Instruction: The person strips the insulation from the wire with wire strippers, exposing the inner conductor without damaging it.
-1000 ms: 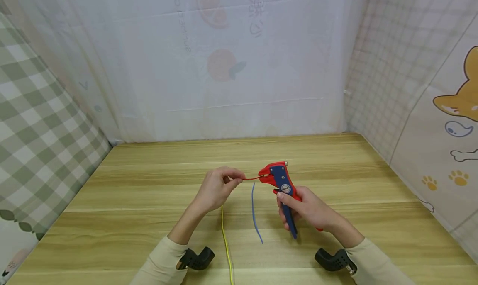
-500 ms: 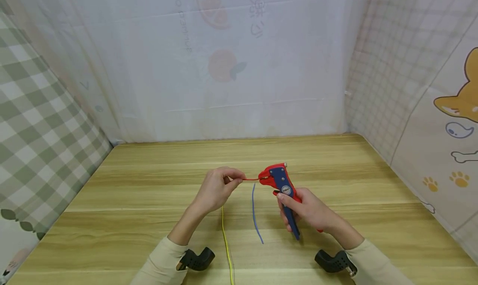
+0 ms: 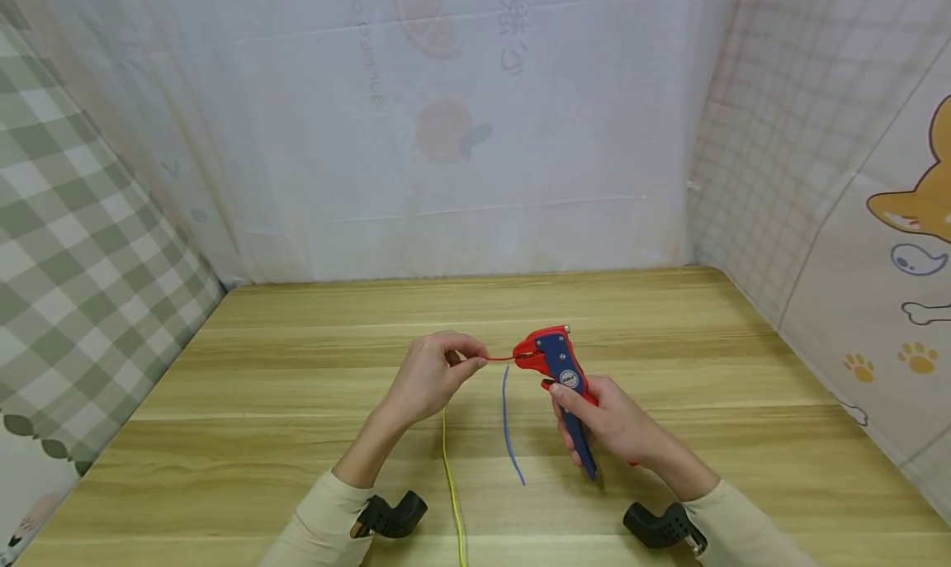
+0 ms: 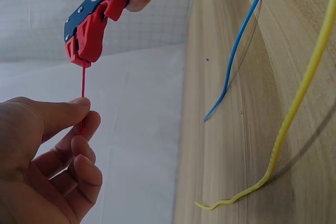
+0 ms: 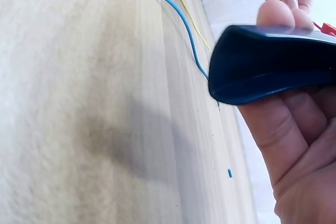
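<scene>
Between thumb and forefinger, my left hand [image 3: 438,375] pinches a thin red wire [image 4: 83,82]. The wire's other end sits in the red jaws of a wire stripper [image 3: 552,354] with a dark blue body. My right hand [image 3: 612,416] grips the stripper by its handles, fingers wrapped around them, the thumb near the red lever below the head. In the right wrist view the blue handle [image 5: 268,66] covers much of the fingers. Beneath the hands, a short blue wire [image 3: 508,435] and a longer yellow wire [image 3: 450,476] lie on the table.
The wood-grain table [image 3: 297,336] reaches back to a white curtain [image 3: 312,179]. A tiny blue scrap [image 5: 230,173] lies on the tabletop in the right wrist view. Black wrist-camera mounts [image 3: 394,515] extend from both sleeves. Patterned cloth walls stand at left and right.
The stripper has lowered slightly, and the red wire between the left fingers and the jaws now runs nearly level. The left hand stays almost in place; both loose wires lie as before.
</scene>
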Demonstrator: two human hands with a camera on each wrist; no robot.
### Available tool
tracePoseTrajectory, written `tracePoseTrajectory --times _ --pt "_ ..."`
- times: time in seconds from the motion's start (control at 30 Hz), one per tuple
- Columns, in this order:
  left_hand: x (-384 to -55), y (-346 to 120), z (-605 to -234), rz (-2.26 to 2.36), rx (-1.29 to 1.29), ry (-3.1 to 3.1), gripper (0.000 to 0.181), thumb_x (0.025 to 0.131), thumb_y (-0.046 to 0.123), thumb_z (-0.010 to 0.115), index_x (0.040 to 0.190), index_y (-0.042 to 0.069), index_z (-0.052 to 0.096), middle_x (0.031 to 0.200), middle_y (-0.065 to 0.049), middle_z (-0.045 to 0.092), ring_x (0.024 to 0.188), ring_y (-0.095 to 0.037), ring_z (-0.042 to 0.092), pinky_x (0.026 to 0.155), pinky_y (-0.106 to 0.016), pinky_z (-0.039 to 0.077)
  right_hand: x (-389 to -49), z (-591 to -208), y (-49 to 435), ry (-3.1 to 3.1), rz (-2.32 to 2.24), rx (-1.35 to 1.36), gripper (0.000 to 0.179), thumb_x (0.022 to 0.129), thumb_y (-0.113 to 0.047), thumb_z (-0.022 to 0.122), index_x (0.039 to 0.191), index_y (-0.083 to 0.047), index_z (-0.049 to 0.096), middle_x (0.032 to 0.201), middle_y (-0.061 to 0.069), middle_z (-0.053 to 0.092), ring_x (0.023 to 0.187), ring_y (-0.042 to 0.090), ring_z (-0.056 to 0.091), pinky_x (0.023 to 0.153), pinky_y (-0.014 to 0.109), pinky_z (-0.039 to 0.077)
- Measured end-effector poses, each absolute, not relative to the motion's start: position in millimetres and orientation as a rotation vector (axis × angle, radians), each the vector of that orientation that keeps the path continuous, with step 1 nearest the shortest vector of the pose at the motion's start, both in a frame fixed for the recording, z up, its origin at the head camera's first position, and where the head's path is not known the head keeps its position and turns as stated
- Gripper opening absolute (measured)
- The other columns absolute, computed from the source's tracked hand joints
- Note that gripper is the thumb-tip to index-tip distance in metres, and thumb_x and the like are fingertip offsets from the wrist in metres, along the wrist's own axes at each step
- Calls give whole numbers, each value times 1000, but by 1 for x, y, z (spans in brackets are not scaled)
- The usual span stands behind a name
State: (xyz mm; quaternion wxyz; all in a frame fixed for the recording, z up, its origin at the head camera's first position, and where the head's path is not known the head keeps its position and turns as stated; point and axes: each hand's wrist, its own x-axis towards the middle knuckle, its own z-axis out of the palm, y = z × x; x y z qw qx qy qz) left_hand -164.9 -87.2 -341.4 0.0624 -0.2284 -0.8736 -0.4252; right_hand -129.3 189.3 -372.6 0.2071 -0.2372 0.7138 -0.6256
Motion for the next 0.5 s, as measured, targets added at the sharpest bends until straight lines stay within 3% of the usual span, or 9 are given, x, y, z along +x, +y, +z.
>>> tracePoseTrajectory --times 0.23,0.5 --pt "-165 -88 -340 -1280 -710 -2618 5 96 9 76 96 9 82 95 -2 78 71 -7 61 63 -23 50 -127 -372 187 2075 -1741 -618 53 116 -28 41 98 21 46 65 2 61 49 14 62 49 37 58" --pt "-166 -87 -341 -1296 -689 -2637 7 94 8 77 92 13 82 90 1 77 70 -9 57 59 -23 44 -129 -373 188 2235 -1696 -499 55 115 -35 44 98 17 49 60 3 57 42 15 58 44 31 52"
